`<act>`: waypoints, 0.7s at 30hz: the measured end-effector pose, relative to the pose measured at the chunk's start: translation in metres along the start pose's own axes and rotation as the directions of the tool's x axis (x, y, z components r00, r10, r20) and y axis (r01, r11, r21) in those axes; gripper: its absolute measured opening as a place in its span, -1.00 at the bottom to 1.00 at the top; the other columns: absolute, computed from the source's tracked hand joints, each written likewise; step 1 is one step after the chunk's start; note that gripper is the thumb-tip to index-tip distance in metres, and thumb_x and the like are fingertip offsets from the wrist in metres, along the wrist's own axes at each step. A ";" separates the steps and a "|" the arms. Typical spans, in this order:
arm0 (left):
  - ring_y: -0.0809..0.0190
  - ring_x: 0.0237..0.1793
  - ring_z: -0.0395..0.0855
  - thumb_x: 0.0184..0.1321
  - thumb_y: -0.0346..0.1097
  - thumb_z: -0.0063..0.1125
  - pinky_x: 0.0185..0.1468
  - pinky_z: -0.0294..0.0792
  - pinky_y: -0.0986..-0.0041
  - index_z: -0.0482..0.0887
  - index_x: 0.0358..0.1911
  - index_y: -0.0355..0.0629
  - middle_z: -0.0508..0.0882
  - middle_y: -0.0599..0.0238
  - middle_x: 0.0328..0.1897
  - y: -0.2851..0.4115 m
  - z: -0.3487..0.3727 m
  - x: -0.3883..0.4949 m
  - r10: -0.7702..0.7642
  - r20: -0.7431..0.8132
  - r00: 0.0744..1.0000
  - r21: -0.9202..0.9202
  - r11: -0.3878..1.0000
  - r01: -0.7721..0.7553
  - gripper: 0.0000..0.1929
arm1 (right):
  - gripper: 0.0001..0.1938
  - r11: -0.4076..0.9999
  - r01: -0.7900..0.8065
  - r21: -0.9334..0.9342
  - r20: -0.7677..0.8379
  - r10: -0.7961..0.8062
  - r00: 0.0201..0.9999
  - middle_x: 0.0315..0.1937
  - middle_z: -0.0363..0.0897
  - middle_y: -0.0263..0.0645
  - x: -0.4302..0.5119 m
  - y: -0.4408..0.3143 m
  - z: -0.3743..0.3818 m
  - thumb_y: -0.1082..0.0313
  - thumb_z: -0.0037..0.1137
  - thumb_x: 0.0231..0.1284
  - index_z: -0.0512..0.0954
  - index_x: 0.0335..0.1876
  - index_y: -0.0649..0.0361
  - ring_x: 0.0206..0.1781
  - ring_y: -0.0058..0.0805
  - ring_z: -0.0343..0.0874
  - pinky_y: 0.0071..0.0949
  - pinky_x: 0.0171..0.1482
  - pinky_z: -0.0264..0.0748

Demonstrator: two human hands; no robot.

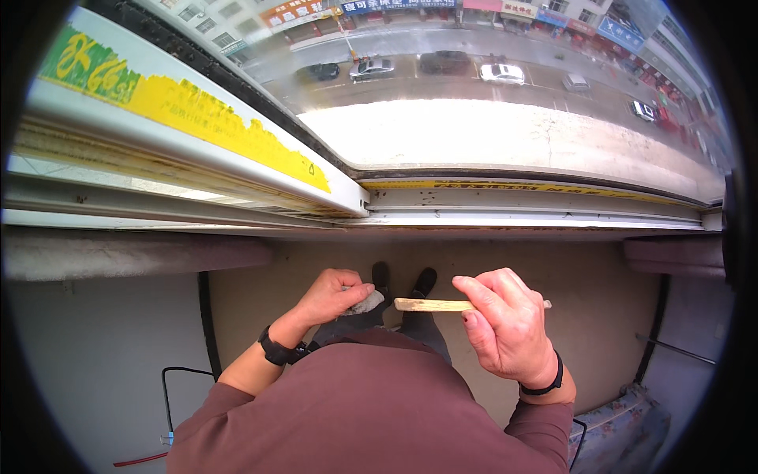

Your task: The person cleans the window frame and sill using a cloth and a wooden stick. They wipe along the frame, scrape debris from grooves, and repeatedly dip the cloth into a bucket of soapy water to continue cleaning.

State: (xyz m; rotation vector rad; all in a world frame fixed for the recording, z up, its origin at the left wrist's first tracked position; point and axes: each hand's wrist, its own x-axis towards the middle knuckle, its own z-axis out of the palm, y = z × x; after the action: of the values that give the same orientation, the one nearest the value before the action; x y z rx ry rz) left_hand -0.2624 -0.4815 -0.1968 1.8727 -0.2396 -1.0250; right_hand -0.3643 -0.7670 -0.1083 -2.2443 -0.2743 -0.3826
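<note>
My left hand is closed around a crumpled greyish-white rag, part of which sticks out beside the thumb. My right hand grips a flat, pale wooden stick, held roughly level and pointing left. The stick's left end looks darker, and a light-coloured tip shows past the far side of the hand. Both hands are in front of my body, below the sill of a sliding window. The white window frame carries torn yellow and green stickers with writing. Dirt specks mark the lower rail.
Padded ledges flank the space under the window. My shoes stand on a beige floor. A flowered cloth-covered piece sits at lower right. Through the glass, parked cars and shopfronts appear far below.
</note>
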 end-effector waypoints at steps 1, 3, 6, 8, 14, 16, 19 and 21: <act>0.49 -0.55 0.35 0.29 -0.16 0.26 -0.49 0.21 0.49 0.58 -0.59 -0.30 0.46 0.43 -0.62 -0.001 0.002 0.003 -0.006 0.017 1.000 -0.010 1.000 0.006 -0.61 | -0.72 0.995 0.013 -0.102 -0.034 -0.017 0.999 -0.39 0.53 -0.21 0.003 -0.001 -0.010 0.37 0.31 0.10 0.64 -0.08 0.30 -0.44 -0.33 0.48 -0.40 -0.49 0.40; 0.48 -0.53 0.35 0.29 -0.15 0.26 -0.46 0.23 0.48 0.58 -0.58 -0.30 0.46 0.41 -0.62 0.004 0.000 0.008 0.008 0.053 0.999 0.019 1.000 -0.009 -0.61 | -0.72 0.960 -0.014 -0.281 -0.104 -0.017 0.994 -0.43 0.47 -0.29 0.012 -0.006 -0.018 0.42 0.38 0.02 0.65 -0.10 0.23 -0.46 -0.38 0.42 -0.43 -0.51 0.35; 0.47 -0.51 0.36 0.29 -0.15 0.26 -0.42 0.26 0.47 0.58 -0.58 -0.31 0.46 0.39 -0.62 0.012 -0.006 0.016 0.035 0.112 0.993 0.046 0.998 -0.040 -0.61 | -0.73 0.886 -0.007 -0.463 -0.131 -0.061 0.989 -0.47 0.41 -0.34 0.027 -0.011 -0.020 0.40 0.39 -0.01 0.66 -0.13 0.18 -0.44 -0.43 0.41 -0.44 -0.52 0.31; 0.47 -0.50 0.36 0.29 -0.14 0.26 -0.41 0.27 0.46 0.58 -0.58 -0.31 0.46 0.39 -0.62 0.020 -0.010 0.021 0.048 0.146 0.988 0.069 0.996 -0.058 -0.61 | -0.74 0.851 0.002 -0.525 -0.114 -0.073 0.991 -0.46 0.41 -0.34 0.035 -0.019 -0.017 0.39 0.39 -0.01 0.66 -0.15 0.19 -0.44 -0.44 0.42 -0.47 -0.52 0.30; 0.47 -0.50 0.34 0.29 -0.14 0.26 -0.40 0.26 0.46 0.58 -0.57 -0.30 0.46 0.41 -0.61 0.025 -0.018 0.029 0.044 0.214 0.976 0.094 0.993 -0.065 -0.61 | -0.73 0.707 0.048 -0.706 -0.023 -0.091 0.996 -0.44 0.43 -0.28 0.064 -0.020 -0.003 0.42 0.20 -0.14 0.64 -0.22 0.25 -0.36 -0.36 0.46 -0.43 -0.42 0.39; 0.47 -0.49 0.34 0.28 -0.14 0.26 -0.40 0.26 0.47 0.57 -0.57 -0.29 0.46 0.42 -0.61 0.021 -0.023 0.028 0.018 0.225 0.974 0.114 0.993 -0.045 -0.62 | -0.71 0.707 0.044 -0.705 0.034 -0.028 0.999 -0.38 0.47 -0.25 0.070 -0.022 0.002 0.48 0.24 -0.09 0.65 -0.16 0.25 -0.33 -0.34 0.49 -0.39 -0.38 0.45; 0.48 -0.49 0.34 0.28 -0.15 0.26 -0.40 0.26 0.47 0.58 -0.56 -0.29 0.45 0.43 -0.61 0.014 -0.027 0.030 -0.024 0.225 0.974 0.130 0.991 -0.006 -0.63 | -0.65 0.747 0.078 -0.661 0.062 -0.049 0.997 -0.36 0.47 -0.22 0.072 -0.017 0.009 0.46 0.20 -0.19 0.64 -0.14 0.28 -0.30 -0.31 0.50 -0.38 -0.36 0.47; 0.49 -0.49 0.35 0.28 -0.16 0.26 -0.40 0.25 0.47 0.59 -0.55 -0.28 0.46 0.43 -0.61 0.015 -0.027 0.027 -0.043 0.197 0.979 0.146 0.989 0.014 -0.64 | -0.61 0.761 0.093 -0.642 0.084 -0.051 0.995 -0.38 0.45 -0.22 0.074 -0.013 0.013 0.43 0.18 -0.23 0.63 -0.13 0.31 -0.30 -0.31 0.49 -0.40 -0.35 0.48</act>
State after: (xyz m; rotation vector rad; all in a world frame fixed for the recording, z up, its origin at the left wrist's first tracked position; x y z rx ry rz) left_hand -0.2219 -0.4871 -0.1940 1.9063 -0.4155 -1.2460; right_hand -0.2973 -0.7440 -0.0801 -2.9437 -0.2914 -0.5063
